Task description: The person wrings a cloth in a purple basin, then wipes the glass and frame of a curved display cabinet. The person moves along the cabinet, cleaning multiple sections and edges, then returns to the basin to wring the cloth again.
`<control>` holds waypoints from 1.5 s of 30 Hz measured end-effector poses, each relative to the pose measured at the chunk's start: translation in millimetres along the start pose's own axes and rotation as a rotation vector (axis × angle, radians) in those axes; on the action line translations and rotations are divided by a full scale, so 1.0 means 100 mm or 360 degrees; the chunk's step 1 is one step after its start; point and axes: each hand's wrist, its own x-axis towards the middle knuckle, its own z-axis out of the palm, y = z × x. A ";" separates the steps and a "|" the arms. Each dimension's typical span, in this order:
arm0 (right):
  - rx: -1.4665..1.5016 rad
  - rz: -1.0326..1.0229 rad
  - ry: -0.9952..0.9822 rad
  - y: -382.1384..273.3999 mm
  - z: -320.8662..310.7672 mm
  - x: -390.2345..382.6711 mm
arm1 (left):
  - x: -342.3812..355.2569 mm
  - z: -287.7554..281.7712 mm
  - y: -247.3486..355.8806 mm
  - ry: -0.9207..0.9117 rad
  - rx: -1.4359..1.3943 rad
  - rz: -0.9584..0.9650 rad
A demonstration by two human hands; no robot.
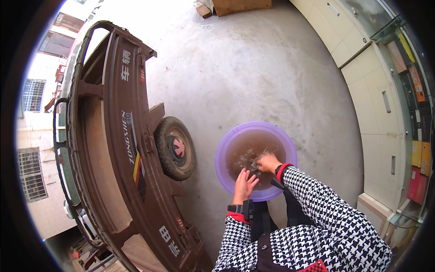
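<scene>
Reaching down into a purple basin (223,149) of murky brown water, the right hand (268,163) curls around small pale bits, the left hand (245,183) spread flat beside it. The basin sits on concrete floor (253,68), near a brown cart's wheel (175,148).

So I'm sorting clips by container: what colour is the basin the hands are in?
Translucent purple basin, holding murky brown water; seen in the head view.
</scene>
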 end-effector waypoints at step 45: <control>0.1275 -0.0380 0.0076 -0.97 -0.46 -0.62 | 0.15 0.00 0.11 -0.0297 0.0122 -0.0151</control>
